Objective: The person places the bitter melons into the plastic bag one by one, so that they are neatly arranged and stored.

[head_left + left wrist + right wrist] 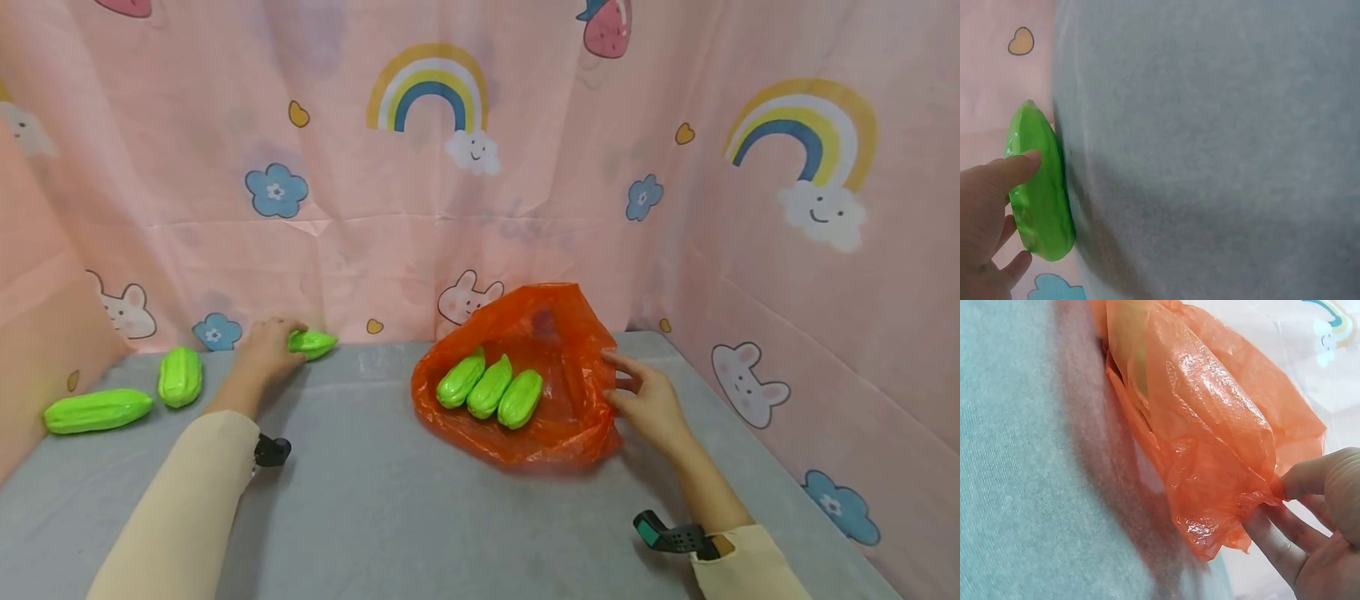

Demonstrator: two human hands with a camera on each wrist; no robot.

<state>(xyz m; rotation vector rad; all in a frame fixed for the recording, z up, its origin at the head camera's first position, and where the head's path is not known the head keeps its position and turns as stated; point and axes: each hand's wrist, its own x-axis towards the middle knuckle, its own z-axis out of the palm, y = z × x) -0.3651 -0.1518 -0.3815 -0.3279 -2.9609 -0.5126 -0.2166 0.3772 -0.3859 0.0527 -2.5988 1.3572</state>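
Observation:
At the back of the table my left hand grips a bright green, glossy ribbed vegetable with a pointed end. In the left wrist view the thumb lies across this vegetable, with fingers on its far side. An orange-red plastic bag stands right of centre, its mouth gaping toward me. Inside it three similar green vegetables lie side by side. My right hand pinches the right side of the bag; in the right wrist view thumb and fingers hold crumpled plastic.
Two more green vegetables lie at the left of the grey table: a long one and one standing lengthwise away from me. A pink patterned curtain borders the table's back and sides.

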